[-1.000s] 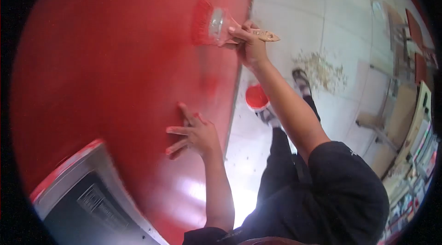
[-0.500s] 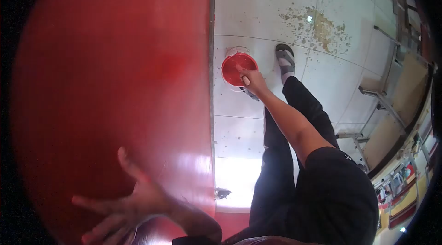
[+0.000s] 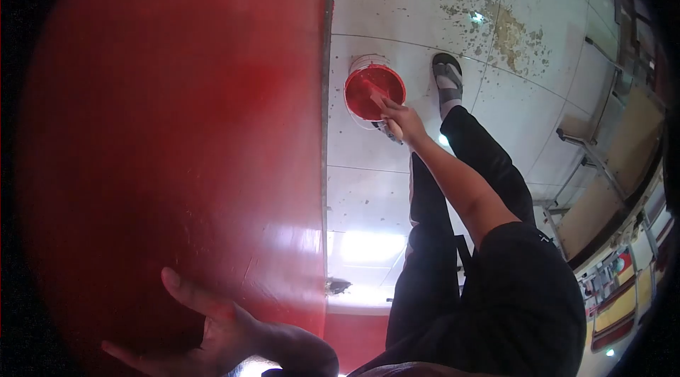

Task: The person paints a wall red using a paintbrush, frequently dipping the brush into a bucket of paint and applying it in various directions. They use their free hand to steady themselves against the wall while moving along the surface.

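My right hand [image 3: 405, 122] is closed around the pale handle of a paintbrush [image 3: 375, 96]. The brush's head dips into a bucket [image 3: 369, 61] of red paint, whose inside is coated red and whose thin wire handle hangs at the near side. The bucket stands on the floor in front of my feet. At the lower left, my left hand [image 3: 212, 331] has its thumb and fingers spread with nothing in them, in front of a large glossy red surface [image 3: 212, 108]. Some of its fingers run out of view at the bottom.
Pale floor tiles [image 3: 397, 2] carry small specks and a tan stained patch [image 3: 510, 33]. My sandalled foot [image 3: 448, 80] is right of the bucket; the other is partly behind it. Metal-legged furniture [image 3: 591, 150] lines the right side. A dark edge strip [image 3: 326, 94] borders the red surface.
The brush has tilted, so more of its handle and head show in my right hand. My left hand has moved lower, its fingers still spread. The view has shifted slightly.
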`<state>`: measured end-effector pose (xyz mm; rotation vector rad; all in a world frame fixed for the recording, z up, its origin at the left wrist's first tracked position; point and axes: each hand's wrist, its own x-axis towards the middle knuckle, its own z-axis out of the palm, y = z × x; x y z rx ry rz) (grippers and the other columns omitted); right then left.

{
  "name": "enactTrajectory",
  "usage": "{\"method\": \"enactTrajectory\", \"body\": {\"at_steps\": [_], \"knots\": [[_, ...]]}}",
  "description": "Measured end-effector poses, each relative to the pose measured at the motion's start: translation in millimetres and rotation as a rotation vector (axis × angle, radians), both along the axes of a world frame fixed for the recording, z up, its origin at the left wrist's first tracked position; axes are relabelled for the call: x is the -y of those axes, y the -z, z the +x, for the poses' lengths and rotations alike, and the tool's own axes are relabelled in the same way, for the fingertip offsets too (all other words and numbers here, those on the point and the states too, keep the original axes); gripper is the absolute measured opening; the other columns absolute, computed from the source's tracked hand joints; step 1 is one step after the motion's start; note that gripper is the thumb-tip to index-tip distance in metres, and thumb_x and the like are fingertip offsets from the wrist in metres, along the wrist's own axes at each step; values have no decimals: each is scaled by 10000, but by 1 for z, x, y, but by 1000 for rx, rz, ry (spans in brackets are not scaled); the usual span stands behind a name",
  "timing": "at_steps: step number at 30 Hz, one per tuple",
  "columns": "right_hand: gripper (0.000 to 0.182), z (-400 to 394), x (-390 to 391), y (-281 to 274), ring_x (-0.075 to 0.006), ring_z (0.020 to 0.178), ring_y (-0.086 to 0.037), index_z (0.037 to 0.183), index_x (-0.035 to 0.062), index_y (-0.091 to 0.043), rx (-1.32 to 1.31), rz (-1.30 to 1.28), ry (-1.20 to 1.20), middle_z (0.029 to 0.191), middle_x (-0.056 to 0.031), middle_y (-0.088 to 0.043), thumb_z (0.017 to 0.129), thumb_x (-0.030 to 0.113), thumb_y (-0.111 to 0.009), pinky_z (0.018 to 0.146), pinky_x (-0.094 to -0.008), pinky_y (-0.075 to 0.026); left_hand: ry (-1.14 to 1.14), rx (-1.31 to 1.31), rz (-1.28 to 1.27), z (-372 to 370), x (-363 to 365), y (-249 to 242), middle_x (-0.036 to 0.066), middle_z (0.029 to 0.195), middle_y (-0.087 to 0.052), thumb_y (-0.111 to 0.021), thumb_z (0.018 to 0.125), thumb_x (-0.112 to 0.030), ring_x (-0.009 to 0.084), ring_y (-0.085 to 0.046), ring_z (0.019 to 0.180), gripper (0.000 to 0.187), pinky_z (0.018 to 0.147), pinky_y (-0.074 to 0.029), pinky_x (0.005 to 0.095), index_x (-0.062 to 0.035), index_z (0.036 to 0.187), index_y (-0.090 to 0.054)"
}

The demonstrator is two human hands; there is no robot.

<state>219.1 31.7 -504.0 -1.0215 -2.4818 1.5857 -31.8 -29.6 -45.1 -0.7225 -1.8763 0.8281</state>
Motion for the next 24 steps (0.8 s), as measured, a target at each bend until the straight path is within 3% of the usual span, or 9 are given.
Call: {"method": "enactTrajectory", "body": {"at_steps": [9, 12, 13, 16, 18, 19, 20, 21, 24], "knots": [[166, 18, 3, 19, -323, 918, -650, 937, 126, -640, 13, 111, -361, 1008, -105, -649, 781, 113, -584, 769, -422, -529, -30, 0, 43, 3, 0, 1, 225, 1461, -349, -661, 647, -775, 455, -232, 1349, 744, 1004, -188, 663, -320, 1235, -637], [154, 9, -4, 4, -326, 895, -652, 917, 110, -643, 163, -21, -398, 984, -106, -655, 773, 112, -590, 755, -439, -522, -8, 119, 151, -1, 10, -1, 216, 1462, -356, -665, 647, -771, 469, -212, 1351, 724, 988, -191, 679, -338, 1227, -641], [143, 8, -7, -5, -325, 861, -648, 900, 105, -643, 99, -37, -293, 962, -107, -657, 764, 105, -601, 726, -419, -523, -1, 156, 188, 0, 10, -3, 213, 1462, -358, -667, 647, -770, 474, -205, 1351, 717, 983, -192, 684, -343, 1224, -642], [99, 9, -5, -3, -284, 787, -645, 856, 74, -630, -12, -76, -54, 905, -96, -659, 761, 91, -614, 666, -369, -518, -256, 31, -63, 13, -1, -5, 200, 1566, -124, -660, 724, -700, 444, -132, 1408, 791, 1060, -264, 599, -219, 1341, -540], [72, 13, -6, 6, -245, 748, -645, 829, 48, -618, -76, -94, 75, 871, -84, -660, 767, 85, -617, 635, -337, -511, -310, 5, -40, 14, -4, -2, 211, 1571, -117, -626, 733, -725, 447, -57, 1430, 777, 1076, -103, 664, -218, 1319, -565], [80, 14, -6, 0, -236, 746, -646, 857, 60, -587, 37, -340, 282, 866, -71, -624, 831, 135, -601, 631, -333, -526, -309, -18, -18, 13, -4, -2, 211, 1571, -117, -626, 733, -725, 447, -57, 1430, 777, 1076, -103, 664, -218, 1319, -565], [116, 17, -8, -7, -228, 743, -647, 885, 72, -556, 148, -587, 486, 861, -57, -588, 895, 184, -584, 626, -328, -540, -261, 40, 15, 12, -3, -2, 208, 1575, -111, -605, 744, -729, 458, -11, 1433, 769, 1046, -16, 696, -244, 1338, -547], [102, 24, -14, -13, -216, 794, -637, 923, 87, -541, 124, -724, 575, 893, -44, -577, 897, 176, -584, 627, -342, -538, -208, 95, 53, 11, -2, -2, 205, 1579, -105, -585, 756, -734, 468, 35, 1435, 761, 1016, 70, 727, -271, 1356, -528], [174, 56, -19, -22, -187, 932, -605, 976, 128, -484, -152, -1168, 1012, 991, -26, -545, 862, 138, -615, 666, -374, -542, -239, 162, 130, 12, -1, -1, 213, 1577, -112, -580, 779, -700, 503, 88, 1421, 714, 948, 146, 765, -332, 1383, -488]]}}
